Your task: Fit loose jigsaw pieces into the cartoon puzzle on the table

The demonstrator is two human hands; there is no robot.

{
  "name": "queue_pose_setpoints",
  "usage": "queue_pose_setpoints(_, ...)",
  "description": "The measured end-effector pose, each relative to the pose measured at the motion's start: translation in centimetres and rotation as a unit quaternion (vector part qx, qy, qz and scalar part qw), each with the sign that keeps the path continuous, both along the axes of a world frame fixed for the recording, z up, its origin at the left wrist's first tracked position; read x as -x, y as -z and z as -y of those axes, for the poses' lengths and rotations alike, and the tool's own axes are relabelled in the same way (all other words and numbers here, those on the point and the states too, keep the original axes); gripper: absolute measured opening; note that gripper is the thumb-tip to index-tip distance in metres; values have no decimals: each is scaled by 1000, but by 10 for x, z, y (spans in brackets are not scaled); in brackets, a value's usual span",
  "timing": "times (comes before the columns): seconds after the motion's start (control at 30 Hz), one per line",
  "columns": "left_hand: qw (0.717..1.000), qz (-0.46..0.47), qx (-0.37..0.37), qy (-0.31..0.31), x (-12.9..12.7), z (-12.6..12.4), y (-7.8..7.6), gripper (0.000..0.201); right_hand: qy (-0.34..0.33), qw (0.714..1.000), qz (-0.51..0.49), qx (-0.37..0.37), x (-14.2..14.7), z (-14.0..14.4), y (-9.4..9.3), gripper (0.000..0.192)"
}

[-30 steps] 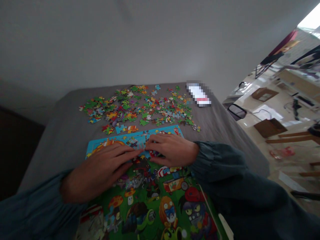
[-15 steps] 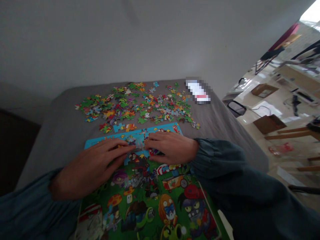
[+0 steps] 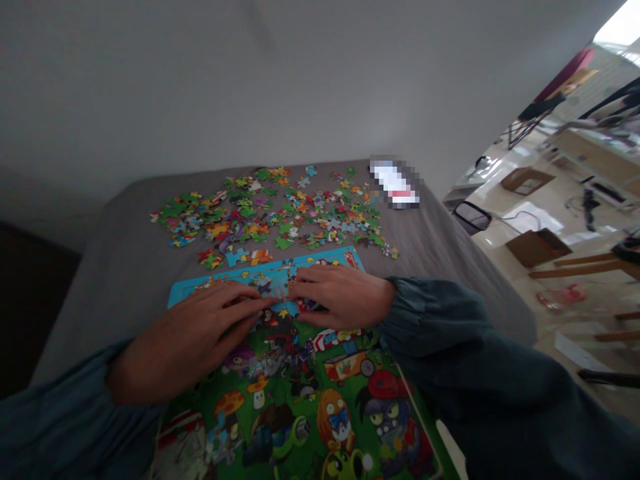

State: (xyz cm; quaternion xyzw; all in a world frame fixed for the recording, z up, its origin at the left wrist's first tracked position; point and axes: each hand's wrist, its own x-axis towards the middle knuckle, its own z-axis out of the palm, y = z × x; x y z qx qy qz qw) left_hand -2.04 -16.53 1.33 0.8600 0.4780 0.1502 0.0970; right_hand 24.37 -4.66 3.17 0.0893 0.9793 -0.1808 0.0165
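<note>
A puzzle board (image 3: pixel 280 453) printed with colourful cartoon characters lies in front of me, its blue edge at the far side. My left hand (image 3: pixel 200 333) reaches over the board's left part, fingers stretched out and fingertips touching the blue upper area near the middle. From the other side, my right hand (image 3: pixel 340 295) rests on the upper right of the board. Its fingers are slightly bent, with the thumb apart and the tips down on the picture. No piece shows clearly in either hand; the area under the fingers is hidden.
Beyond the board many loose puzzle pieces (image 3: pixel 280 207) are spread over the grey cloth (image 3: pixel 125 227). A blurred-out phone (image 3: pixel 395 183) lies at the back right near the wall (image 3: pixel 300 80). Off to the right, on the floor, stand cardboard boxes (image 3: pixel 537 253).
My left hand has shifted slightly to the right, its fingertips moving along the board towards my right hand. The right hand stays about where it was.
</note>
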Motion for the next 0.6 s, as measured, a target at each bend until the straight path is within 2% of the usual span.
queue_pose_setpoints(0.2, 1000, -6, -23, -10, -11, 4, -3, 37, -2, 1000, -1, -15, 3, 1, -1, 30)
queue_pose_setpoints(0.33, 998, -43, -42, -14, -23, 13, 2, 53, 10, 1000, -9, -25, 5, 1, 0, 30)
queue_pose_setpoints(0.47, 996, -78, -24, -31, -28, 16, 11, 74, 49, 997, -35, -45, 6, 0, 2, 28)
queue_pose_setpoints(0.6, 994, -94, 23, -44, -28, 15, 13, 74, 64, 994, -56, -64, 5, -1, 2, 29)
